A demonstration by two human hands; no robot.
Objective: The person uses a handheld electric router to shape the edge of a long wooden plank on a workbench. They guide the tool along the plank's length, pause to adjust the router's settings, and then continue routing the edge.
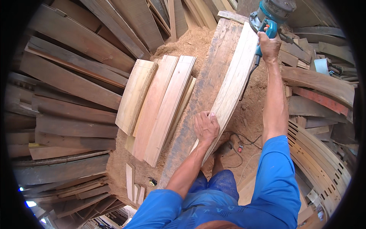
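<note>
Tool (280, 9): one, teal and grey, at the board's far end. Your right grip (270, 46) is closed round its teal handle. Likely heavy and rigid, top-heavy too; the handle is your best hold.

Board (235, 78): one, long, pale, lying along the right side of the bench (207, 82). Your left grip (207, 126) rests on its nearer part; whether it closes round the edge, I cannot tell. Probably stiff, slippery where dusty, edges apt to splinter; hold it by its long sides.

Cord (249, 77): dark, beside the board.
</note>
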